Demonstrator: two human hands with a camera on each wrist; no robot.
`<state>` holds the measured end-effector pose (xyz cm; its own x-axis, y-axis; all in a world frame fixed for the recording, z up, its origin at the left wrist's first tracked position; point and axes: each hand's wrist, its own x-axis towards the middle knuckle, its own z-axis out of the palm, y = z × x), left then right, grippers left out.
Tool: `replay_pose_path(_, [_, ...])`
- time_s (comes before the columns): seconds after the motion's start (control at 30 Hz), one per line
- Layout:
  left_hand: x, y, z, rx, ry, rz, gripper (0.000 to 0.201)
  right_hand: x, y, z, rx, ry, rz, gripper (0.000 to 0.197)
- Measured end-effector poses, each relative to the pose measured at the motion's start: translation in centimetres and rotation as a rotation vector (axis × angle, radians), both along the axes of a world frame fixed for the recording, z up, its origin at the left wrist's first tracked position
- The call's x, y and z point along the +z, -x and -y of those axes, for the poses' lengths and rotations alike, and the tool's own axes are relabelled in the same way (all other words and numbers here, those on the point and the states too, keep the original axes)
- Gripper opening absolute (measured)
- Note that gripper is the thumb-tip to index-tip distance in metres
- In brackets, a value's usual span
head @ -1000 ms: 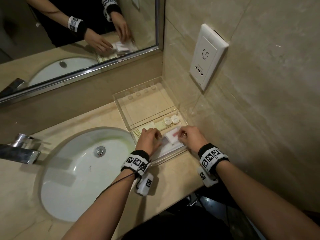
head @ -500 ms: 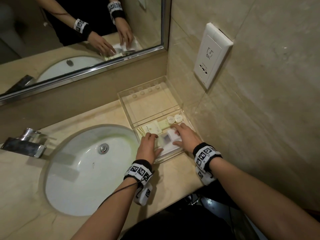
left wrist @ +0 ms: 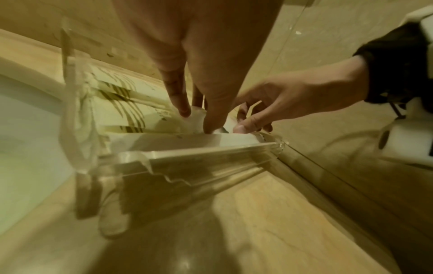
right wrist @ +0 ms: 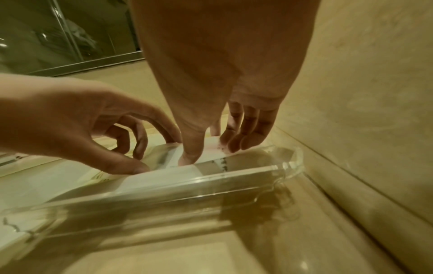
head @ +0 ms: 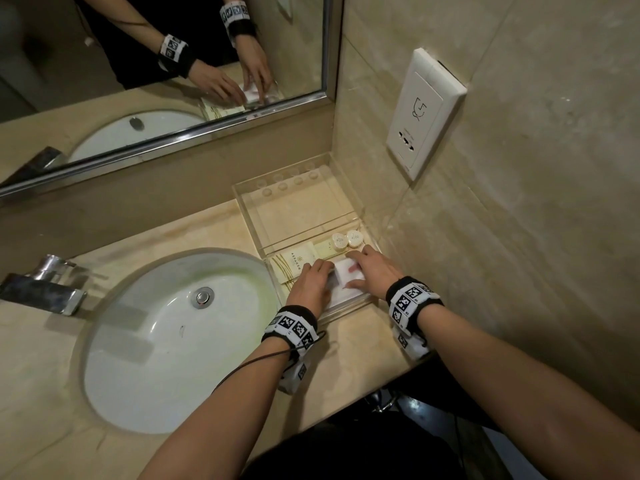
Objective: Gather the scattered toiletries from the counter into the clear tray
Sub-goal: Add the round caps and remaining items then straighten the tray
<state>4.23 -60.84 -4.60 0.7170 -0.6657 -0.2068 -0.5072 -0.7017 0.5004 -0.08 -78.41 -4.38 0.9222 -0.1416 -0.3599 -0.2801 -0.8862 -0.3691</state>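
Note:
A clear tray point(head: 246, 206) stands in the counter's corner by the wall. Its near end holds cream packets point(head: 297, 260), two round white caps point(head: 339, 241) and a small white packet point(head: 349, 274) with a pink mark. This packet lies on larger white packets. My left hand point(head: 325, 271) pinches its left end between thumb and forefinger point(left wrist: 183, 110). My right hand point(head: 356, 268) grips its right end, thumb in front and fingers point(right wrist: 236, 144) behind. In the right wrist view the tray's front wall point(right wrist: 211, 182) lies just before both hands.
A white sink basin point(head: 166, 341) with a metal tap point(head: 45, 289) lies left of the tray. A mirror point(head: 156, 64) runs along the back wall. A socket plate point(head: 420, 112) sits on the right wall. The counter's front edge point(head: 363, 382) is close behind my wrists.
Both hands have stayed on the white packet at the tray's near end. The packet has shifted slightly and now lies flatter. The right fingers have moved further over it.

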Motion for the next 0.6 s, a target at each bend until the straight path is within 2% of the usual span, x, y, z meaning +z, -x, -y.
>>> replay_pose_path(0.13, [0.3, 0.0, -0.6, -0.016, 0.023, 0.019, 0.053, -0.1, 0.1, -0.1, -0.006, -0.022, 0.0, 0.07])
replay_pose_path(0.2, [0.5, -0.1, -1.3, -0.004, 0.03, 0.096, 0.05, -0.2, 0.1, 0.0, -0.029, -0.046, 0.054, 0.07])
replay_pose_path(0.33, [0.7, -0.9, -3.6, 0.053, 0.044, 0.257, 0.037, -0.3, 0.3, -0.2, -0.042, 0.0, 0.214, 0.056])
replay_pose_path(0.4, [0.4, -1.5, -4.5, 0.039, 0.0, 0.251, 0.045, -0.2, 0.3, -0.8, -0.015, 0.004, 0.258, 0.052])
replay_pose_path(0.5, [-0.2, -1.8, -5.6, -0.017, -0.13, 0.162, 0.067, -0.3, 0.2, -1.9, 0.036, 0.042, 0.285, 0.045])
replay_pose_path(0.6, [-0.4, -1.9, -6.0, -0.034, -0.177, 0.142, 0.069, -0.5, 0.1, -2.5, 0.047, 0.035, 0.216, 0.046])
